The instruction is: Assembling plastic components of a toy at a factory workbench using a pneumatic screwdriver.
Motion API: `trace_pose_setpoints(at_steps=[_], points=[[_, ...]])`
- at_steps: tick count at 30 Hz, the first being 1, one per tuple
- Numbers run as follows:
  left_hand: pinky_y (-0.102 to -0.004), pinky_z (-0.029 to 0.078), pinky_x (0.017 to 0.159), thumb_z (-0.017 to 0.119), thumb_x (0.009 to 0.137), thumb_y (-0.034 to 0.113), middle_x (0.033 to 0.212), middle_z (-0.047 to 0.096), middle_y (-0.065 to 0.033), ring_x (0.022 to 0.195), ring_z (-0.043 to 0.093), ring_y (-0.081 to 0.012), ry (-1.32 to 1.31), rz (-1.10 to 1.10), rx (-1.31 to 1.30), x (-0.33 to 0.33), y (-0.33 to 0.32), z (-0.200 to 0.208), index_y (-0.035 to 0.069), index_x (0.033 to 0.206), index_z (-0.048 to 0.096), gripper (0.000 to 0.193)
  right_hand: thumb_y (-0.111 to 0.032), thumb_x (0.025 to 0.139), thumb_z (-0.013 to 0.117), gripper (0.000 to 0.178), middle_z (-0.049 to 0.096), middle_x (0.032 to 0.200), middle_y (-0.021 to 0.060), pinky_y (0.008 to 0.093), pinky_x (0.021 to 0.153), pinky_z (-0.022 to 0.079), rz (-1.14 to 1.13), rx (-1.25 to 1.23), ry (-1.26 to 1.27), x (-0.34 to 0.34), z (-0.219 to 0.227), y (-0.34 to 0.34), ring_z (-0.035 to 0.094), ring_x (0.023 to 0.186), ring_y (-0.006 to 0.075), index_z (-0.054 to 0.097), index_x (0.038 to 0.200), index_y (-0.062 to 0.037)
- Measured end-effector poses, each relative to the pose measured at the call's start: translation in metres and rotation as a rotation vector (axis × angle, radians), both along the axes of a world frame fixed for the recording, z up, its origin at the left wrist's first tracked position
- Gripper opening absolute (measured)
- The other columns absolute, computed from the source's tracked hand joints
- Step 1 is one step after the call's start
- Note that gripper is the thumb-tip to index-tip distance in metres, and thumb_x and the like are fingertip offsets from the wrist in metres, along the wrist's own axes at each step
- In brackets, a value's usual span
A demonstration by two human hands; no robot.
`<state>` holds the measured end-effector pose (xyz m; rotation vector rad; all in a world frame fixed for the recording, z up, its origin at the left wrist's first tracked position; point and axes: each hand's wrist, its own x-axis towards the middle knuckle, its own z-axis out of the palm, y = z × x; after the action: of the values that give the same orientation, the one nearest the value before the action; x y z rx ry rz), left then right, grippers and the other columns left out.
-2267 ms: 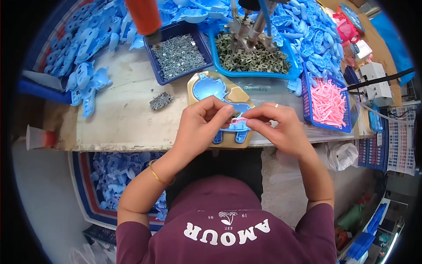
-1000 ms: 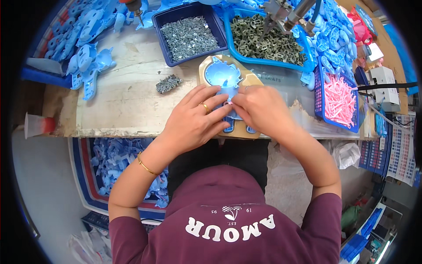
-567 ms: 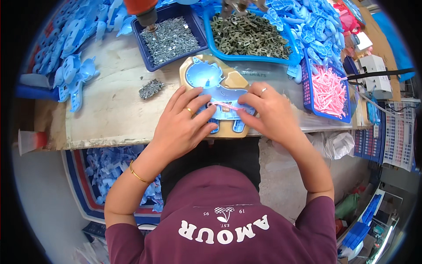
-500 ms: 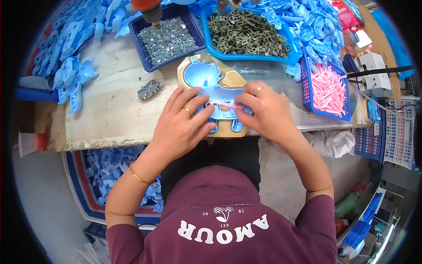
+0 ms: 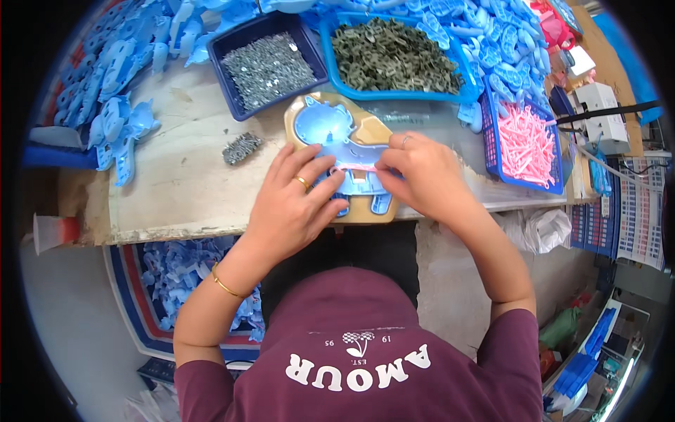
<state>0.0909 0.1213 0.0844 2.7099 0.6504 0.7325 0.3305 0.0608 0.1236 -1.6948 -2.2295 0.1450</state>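
Observation:
A blue plastic toy half-shell, shaped like an animal [image 5: 325, 125], lies hollow side up in a tan holding block [image 5: 371, 131] at the table's front edge. Across its lower body runs a thin pink plastic rod [image 5: 357, 167]. My left hand [image 5: 297, 193] rests on the shell's left side, fingers stretched and apart, fingertips near the rod's left end. At the rod's right end, my right hand [image 5: 422, 172] pinches with thumb and index finger. Those fingertips cover that end of the rod.
Behind the block stand a dark blue tray of small screws [image 5: 271, 70] and a light blue tray of dark metal clips [image 5: 394, 60]. To the right is a basket of pink rods [image 5: 524, 144]. Blue shells [image 5: 126, 133] pile up left. A small screw heap [image 5: 241, 148] lies nearby.
My right fingers have shifted slightly left along the pink rod and cover more of its right end. The orange tool hanging at the top edge is out of view.

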Motion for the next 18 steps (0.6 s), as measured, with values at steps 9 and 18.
trace_pose_setpoints(at_steps=[9,18], points=[[-0.0433,0.05,0.094,0.071,0.087,0.015,0.104,0.069,-0.0092,0.105,0.062,-0.0286,-0.258,0.221,-0.071,-0.011,0.04,0.003,0.007,0.103,0.07,0.018,-0.018,0.088,0.077,0.04,0.068,0.104,0.0108,0.0318,0.079,0.052,0.194,0.507,0.637,-0.067,0.089,0.107,0.068,0.092,0.0231,0.063,0.122,-0.0027],[-0.0417,0.051,0.081,0.068,0.082,0.017,0.092,0.075,-0.0092,0.097,0.067,-0.0287,0.224,0.594,-0.03,0.043,0.126,0.015,0.013,0.085,0.077,0.011,-0.013,0.095,0.069,0.073,0.06,0.129,0.0156,0.0336,0.091,0.053,0.044,0.312,0.803,-0.159,0.15,0.195,0.062,0.11,0.0209,0.027,0.154,0.0019]])
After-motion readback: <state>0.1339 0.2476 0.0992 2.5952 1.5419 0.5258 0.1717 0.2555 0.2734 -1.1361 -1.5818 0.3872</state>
